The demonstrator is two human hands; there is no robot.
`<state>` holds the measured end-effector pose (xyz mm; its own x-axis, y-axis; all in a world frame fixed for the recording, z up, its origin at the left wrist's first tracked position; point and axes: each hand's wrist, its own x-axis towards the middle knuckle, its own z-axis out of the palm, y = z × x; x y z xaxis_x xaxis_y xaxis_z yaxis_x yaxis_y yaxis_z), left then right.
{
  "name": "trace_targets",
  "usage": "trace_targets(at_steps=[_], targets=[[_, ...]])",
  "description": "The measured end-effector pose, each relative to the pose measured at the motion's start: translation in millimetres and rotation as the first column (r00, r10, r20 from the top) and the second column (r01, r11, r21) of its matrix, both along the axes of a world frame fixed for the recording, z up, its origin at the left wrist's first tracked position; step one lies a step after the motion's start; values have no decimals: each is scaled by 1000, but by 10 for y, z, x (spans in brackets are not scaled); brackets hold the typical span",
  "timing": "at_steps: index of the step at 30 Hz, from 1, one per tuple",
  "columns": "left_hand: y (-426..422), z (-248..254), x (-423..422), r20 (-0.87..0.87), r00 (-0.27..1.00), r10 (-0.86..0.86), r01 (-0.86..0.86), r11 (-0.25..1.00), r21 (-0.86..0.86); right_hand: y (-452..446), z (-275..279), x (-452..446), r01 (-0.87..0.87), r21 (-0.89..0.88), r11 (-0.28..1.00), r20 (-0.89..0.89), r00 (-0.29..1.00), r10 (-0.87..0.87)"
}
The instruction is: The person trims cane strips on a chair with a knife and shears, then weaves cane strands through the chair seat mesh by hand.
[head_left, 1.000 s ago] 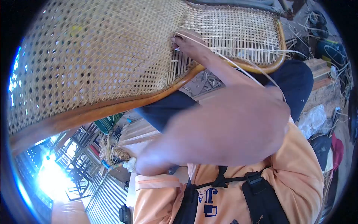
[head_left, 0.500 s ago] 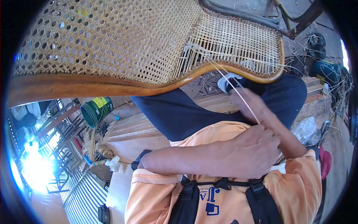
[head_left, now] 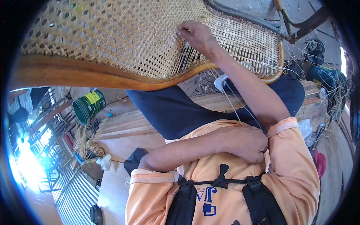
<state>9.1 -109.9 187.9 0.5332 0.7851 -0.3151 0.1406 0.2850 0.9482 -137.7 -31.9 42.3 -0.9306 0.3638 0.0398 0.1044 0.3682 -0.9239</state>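
A chair frame with woven cane [head_left: 131, 41] lies across the top of the view, edged by a curved wooden rail [head_left: 112, 79]. My right hand [head_left: 197, 35] is at the weave, just above a gap with loosely spaced strands [head_left: 183, 62]. Its fingertips are pinched together against the cane; what they grip is hidden. Close to my chest, my left hand [head_left: 249, 144] is closed in a fist around a pale cane strand [head_left: 233, 107]. That strand runs up in two lines past my right forearm to the rail near the gap.
A green bucket [head_left: 89, 107] stands at the left, near bundled cane fibre [head_left: 95, 148]. Stacked boards [head_left: 127, 125] lie beneath my legs. A dark container [head_left: 326, 77] with loose strands is at the right. A bright glare [head_left: 28, 165] fills the lower left.
My right hand has moved from beside the left hand up and leftward to the woven cane. My left hand has shifted slightly down and left, still holding the strand.
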Motion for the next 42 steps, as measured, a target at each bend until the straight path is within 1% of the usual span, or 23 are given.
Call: trace_targets(at_steps=[2, 3, 4, 7, 10, 11, 14, 16, 19, 21, 24, 25, 26, 28, 29, 31, 32, 35, 37, 38, 39, 40, 42], targets=[[-100, -61, -13, 71, 995, 67, -67, 998, -15, 72, -76, 41, 19, -158, 987, 19, 1000, -16], [-146, -94, -12, 100, 990, 99, -96, 995, -25, 92, -164, 17, 86, -118, 989, -31, 995, -90], [-179, -104, -22, 128, 984, 127, -123, 992, -34, 104, -211, 37, 66, -131, 989, 6, 998, -65], [-286, -5, -173, 306, 906, 292, -272, 956, -107, 40, -142, 55, 16, -196, 980, 128, 992, 10], [-403, 136, -372, 447, 832, 329, -303, 944, -131, -182, -218, 44, 201, -297, 933, 54, 980, -193], [-448, 146, -427, 494, 814, 306, -275, 952, -136, -206, -144, 48, 210, -295, 932, 22, 977, -213], [-598, 138, -594, 605, 755, 251, -204, 968, -147, -308, -324, -5, 251, -296, 921, -176, 934, -311], [-733, 131, -709, 643, 729, 235, -179, 972, -152, -253, -390, -16, 223, -137, 965, -202, 948, -248], [-985, 175, -806, 693, 587, 418, -367, 901, -233, -221, -330, 30, 213, 54, 976, -203, 959, -198], [-1140, 146, -911, 730, 525, 438, -388, 886, -253, -206, -304, 16, 229, 166, 959, -194, 961, -196], [-1415, 46, -933, 768, 383, 513, -479, 821, -310, -159, -184, 14, 269, 35, 962, 7, 963, -270], [-1548, 25, -931, 769, 328, 549, -503, 790, -350, -103, -379, -31, 372, -155, 915, 36, 928, -371], [-1675, 4, -939, 767, 272, 581, -521, 759, -390, -25, -322, 3, 345, -295, 891, 37, 936, -351], [-1944, -26, -979, 752, 180, 635, -599, 676, -428, 203, -133, 69, 273, -554, 786, 22, 949, -314], [-2033, -31, -1021, 742, 133, 658, -635, 631, -446, 291, -172, 111, 215, -590, 778, 75, 974, -213], [-2104, -32, -1093, 778, 82, 622, -716, 580, -389, 341, -232, 132, 237, -697, 676, 123, 969, -213], [-2131, -36, -1133, 796, 58, 603, -754, 549, -360, 359, -254, 108, 237, -716, 657, 131, 969, -207], [-2181, -67, -1346, 867, 207, 453, -739, 654, -165, 426, -434, -88, 336, -709, 620, 184, 937, -298], [-2148, -88, -1367, 850, 247, 464, -699, 693, -176, 771, -759, -314, 445, -702, 556, 225, 879, -420], [-2154, -93, -1339, 840, 262, 475, -687, 703, -184, 836, -712, -365, 462, -723, 514, 228, 862, -453], [-2171, -90, -1287, 807, 243, 538, -692, 679, -245, 845, -670, -377, 473, -753, 457, 232, 841, -488], [-2188, -91, -1252, 800, 222, 558, -692, 668, -274, 785, -510, -356, 478, -781, 402, 232, 820, -523], [-2192, -127, -1209, 790, 182, 586, -699, 642, -315, 770, -410, -282, 446, -784, 433, 194, 837, -511]])
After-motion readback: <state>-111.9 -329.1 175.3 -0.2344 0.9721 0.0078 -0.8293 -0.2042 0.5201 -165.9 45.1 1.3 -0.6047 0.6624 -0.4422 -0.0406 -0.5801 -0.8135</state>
